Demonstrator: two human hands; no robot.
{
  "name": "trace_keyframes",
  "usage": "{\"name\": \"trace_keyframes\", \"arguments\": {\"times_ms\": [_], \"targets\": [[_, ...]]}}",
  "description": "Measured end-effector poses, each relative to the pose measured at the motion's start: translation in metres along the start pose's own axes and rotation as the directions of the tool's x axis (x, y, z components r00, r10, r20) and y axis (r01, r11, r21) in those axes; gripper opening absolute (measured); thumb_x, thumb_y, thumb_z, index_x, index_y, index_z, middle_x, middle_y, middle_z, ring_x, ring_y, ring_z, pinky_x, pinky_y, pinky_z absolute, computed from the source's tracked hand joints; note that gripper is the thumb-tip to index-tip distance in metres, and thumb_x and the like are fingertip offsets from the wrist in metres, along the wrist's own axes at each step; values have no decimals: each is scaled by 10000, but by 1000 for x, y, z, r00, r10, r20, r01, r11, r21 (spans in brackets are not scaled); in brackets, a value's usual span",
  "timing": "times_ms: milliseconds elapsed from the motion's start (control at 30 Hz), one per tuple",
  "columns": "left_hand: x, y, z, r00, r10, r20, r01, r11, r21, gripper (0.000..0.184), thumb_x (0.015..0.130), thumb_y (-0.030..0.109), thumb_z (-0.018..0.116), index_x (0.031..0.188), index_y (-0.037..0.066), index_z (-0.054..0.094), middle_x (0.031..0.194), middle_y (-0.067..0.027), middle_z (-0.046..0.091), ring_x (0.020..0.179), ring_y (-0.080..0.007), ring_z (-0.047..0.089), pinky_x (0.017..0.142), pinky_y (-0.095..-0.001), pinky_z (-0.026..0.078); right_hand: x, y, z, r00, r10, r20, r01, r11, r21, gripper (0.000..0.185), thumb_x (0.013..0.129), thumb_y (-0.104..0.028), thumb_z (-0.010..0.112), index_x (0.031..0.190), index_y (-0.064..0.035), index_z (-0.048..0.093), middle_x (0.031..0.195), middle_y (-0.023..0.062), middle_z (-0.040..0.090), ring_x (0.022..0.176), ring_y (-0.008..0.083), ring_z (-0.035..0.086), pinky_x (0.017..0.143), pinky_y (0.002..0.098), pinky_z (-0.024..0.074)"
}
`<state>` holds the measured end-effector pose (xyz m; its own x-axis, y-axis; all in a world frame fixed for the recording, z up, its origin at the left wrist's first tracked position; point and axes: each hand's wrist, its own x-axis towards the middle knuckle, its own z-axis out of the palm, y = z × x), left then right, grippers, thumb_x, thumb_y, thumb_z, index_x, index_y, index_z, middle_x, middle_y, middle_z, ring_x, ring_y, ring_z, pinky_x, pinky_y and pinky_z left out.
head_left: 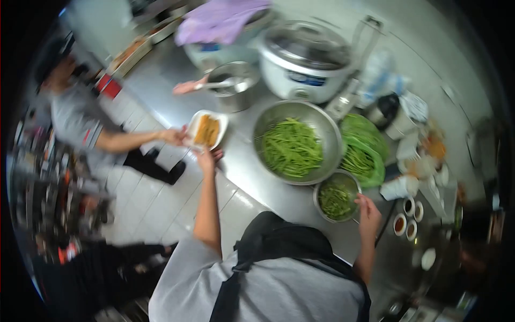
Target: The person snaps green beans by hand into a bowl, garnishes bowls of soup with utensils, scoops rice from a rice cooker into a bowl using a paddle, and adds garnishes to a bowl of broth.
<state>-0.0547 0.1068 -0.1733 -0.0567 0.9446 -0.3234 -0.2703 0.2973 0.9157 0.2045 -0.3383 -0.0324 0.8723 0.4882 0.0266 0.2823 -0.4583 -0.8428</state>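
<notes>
My left hand (208,159) grips the near edge of a white dish (221,121) holding orange-brown pieces of food (206,130). A co-worker's hand (176,137) touches the same dish from the left. On the right, my right hand (368,210) has its fingers pressed together at the rim of a small metal bowl (325,216) of cut green beans (335,199); what they pinch is too small to tell. A large metal bowl (261,163) with more green beans (292,147) stands beside it.
Behind the bowls are a rice cooker (306,61), a metal pot (234,99) and a purple cloth (220,21). A green plastic bag (365,134) of beans and small sauce cups (399,224) lie right. The co-worker (80,115) stands left, beyond the steel counter's edge (236,180).
</notes>
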Motion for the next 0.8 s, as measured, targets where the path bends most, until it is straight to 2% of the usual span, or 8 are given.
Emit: {"name": "trace_keyframes", "arguments": {"times_ms": [100,167,400,500,533,600,733,800], "targets": [[37,-39,-21,954,105,280,-132,988,77,407,982,275,399,1215,-59,411,1081,-235,569,857,-391,655,713,-440,585,-10,-13,-2,997,-80,-21,80,997,21,243,944,-197,536,1077,-43,666,867,91,700,799,138,646,731,277,485],[38,-38,-21,967,4,253,-18,998,53,515,1007,289,258,1309,-127,295,1208,-291,490,1035,-426,587,832,-478,557,-15,-10,-16,994,-88,-64,90,996,27,225,931,-194,547,1071,-66,670,901,114,695,798,195,668,729,317,505],[43,1,-25,950,143,278,-182,976,119,506,913,337,563,1175,-68,408,993,-247,599,771,-323,642,664,-377,580,-40,1,-60,935,-168,-314,154,986,-69,169,885,-199,595,962,-73,677,854,109,676,755,273,639,704,349,500],[-164,105,50,794,431,429,-492,870,39,581,919,465,526,1146,-69,551,636,-145,593,540,-196,543,434,-289,459,-64,18,-80,920,-119,-374,102,993,-65,183,865,-235,629,884,-62,682,807,101,671,718,259,629,671,348,492],[-134,100,49,881,300,365,-421,849,319,704,923,543,435,1152,-119,500,791,-226,638,606,-260,598,501,-326,515,-71,25,-89,913,-99,-397,82,995,-60,196,857,-249,641,856,-58,684,788,98,669,703,253,627,656,347,489],[-149,108,57,880,291,376,-427,831,356,705,919,532,447,1132,-138,497,809,-240,623,621,-274,610,531,-349,532,-87,38,-107,906,-26,-422,-3,998,-68,219,842,-267,662,806,-52,681,747,99,661,677,242,623,630,335,483],[-285,148,108,852,178,493,-294,941,168,402,922,296,506,1101,-64,522,743,-138,574,573,-199,573,522,-299,488,-118,58,-147,876,183,-446,-192,981,25,260,843,-274,668,734,-37,673,669,95,640,644,213,620,595,314,474],[-215,103,103,732,128,669,-283,951,127,460,907,431,540,1104,26,446,939,-164,623,729,-217,615,623,-272,521,-132,76,-160,838,274,-471,-218,961,172,217,863,-260,637,859,-47,677,696,97,647,661,205,625,616,313,482]]}}
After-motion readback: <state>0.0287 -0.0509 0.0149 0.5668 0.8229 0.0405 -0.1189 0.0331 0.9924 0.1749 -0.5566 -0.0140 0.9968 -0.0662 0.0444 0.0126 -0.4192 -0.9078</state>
